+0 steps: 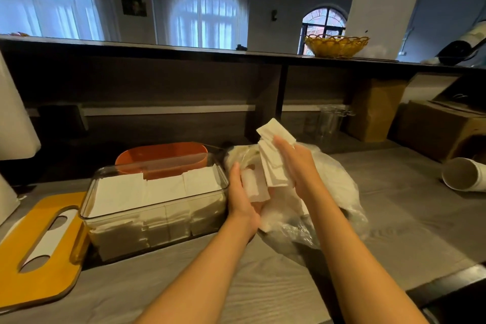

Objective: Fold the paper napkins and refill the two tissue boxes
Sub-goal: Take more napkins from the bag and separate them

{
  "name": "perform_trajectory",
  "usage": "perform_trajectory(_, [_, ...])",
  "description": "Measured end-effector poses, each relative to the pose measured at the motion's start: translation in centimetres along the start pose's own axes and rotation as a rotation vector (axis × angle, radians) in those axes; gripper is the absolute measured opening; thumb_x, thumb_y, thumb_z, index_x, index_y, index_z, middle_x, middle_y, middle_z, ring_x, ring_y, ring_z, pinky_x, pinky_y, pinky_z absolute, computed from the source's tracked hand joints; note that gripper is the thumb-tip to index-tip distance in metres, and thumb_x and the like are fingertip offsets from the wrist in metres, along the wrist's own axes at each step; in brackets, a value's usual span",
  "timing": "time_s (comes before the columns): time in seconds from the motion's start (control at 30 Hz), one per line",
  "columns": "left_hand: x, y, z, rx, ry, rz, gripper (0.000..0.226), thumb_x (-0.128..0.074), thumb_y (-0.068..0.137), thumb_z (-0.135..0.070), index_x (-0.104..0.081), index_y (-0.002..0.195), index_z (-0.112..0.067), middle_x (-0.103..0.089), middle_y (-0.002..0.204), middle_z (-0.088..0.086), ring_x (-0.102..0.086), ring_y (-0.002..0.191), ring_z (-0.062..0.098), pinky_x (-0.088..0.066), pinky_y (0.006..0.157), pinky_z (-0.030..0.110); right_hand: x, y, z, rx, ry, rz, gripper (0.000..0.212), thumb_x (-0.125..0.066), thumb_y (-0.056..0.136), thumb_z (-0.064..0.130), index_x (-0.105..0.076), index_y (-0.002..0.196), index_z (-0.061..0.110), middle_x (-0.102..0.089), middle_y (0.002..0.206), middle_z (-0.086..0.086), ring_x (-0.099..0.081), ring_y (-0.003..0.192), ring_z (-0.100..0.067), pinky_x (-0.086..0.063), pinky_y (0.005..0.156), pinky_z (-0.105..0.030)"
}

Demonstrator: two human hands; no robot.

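Observation:
A clear tissue box (157, 214) stands on the counter, filled with white folded napkins (136, 191). Behind it sits an orange box (160, 155). An orange lid (39, 250) with a slot lies to the left. Right of the clear box, my left hand (240, 200) holds white napkins (256, 187) from below, over a crinkled plastic bag (339, 192). My right hand (297, 166) holds a fanned stack of folded napkins (273, 155) upright, fingers straight against it.
White paper cups (465, 175) lie on their side at the right. Cardboard boxes (436, 129) stand at the back right, with clear glasses (328, 121) under the shelf. A yellow basket (336, 46) sits on the upper ledge. A white appliance (13, 123) is at the far left.

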State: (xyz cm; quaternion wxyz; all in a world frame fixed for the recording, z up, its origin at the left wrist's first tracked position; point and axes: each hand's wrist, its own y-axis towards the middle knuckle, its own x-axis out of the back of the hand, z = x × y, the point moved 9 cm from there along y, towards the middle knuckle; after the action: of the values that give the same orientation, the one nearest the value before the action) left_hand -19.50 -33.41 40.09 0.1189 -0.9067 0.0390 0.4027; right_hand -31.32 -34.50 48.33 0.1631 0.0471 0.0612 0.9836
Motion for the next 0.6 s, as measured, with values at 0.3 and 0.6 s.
perform_trajectory(0.3, [0.6,0.2,0.2,0.042,0.084,-0.008,0.029,-0.049,0.1,-0.036,-0.057,0.08,-0.017,-0.049,0.063,-0.001,-0.044,0.046,0.007,-0.033,0.04,0.018,1.7,-0.5,0.6,0.042,-0.003,-0.017,0.024,-0.062,0.096,0.042,-0.065,0.104,0.02,-0.068,0.083,0.004,-0.063,0.067,-0.006,-0.045,0.048,-0.014])
perform_trajectory(0.6, [-0.8,-0.8,0.7,0.1,-0.231,0.115,0.07,-0.046,0.092,-0.067,-0.055,0.137,-0.014,-0.063,0.134,0.02,-0.057,0.126,0.038,-0.05,0.096,0.051,1.6,-1.4,-1.2,-0.188,0.178,0.163,0.04,-0.066,0.092,0.043,-0.068,0.112,0.008,-0.075,0.087,-0.008,-0.07,0.075,-0.021,-0.057,0.072,-0.035])
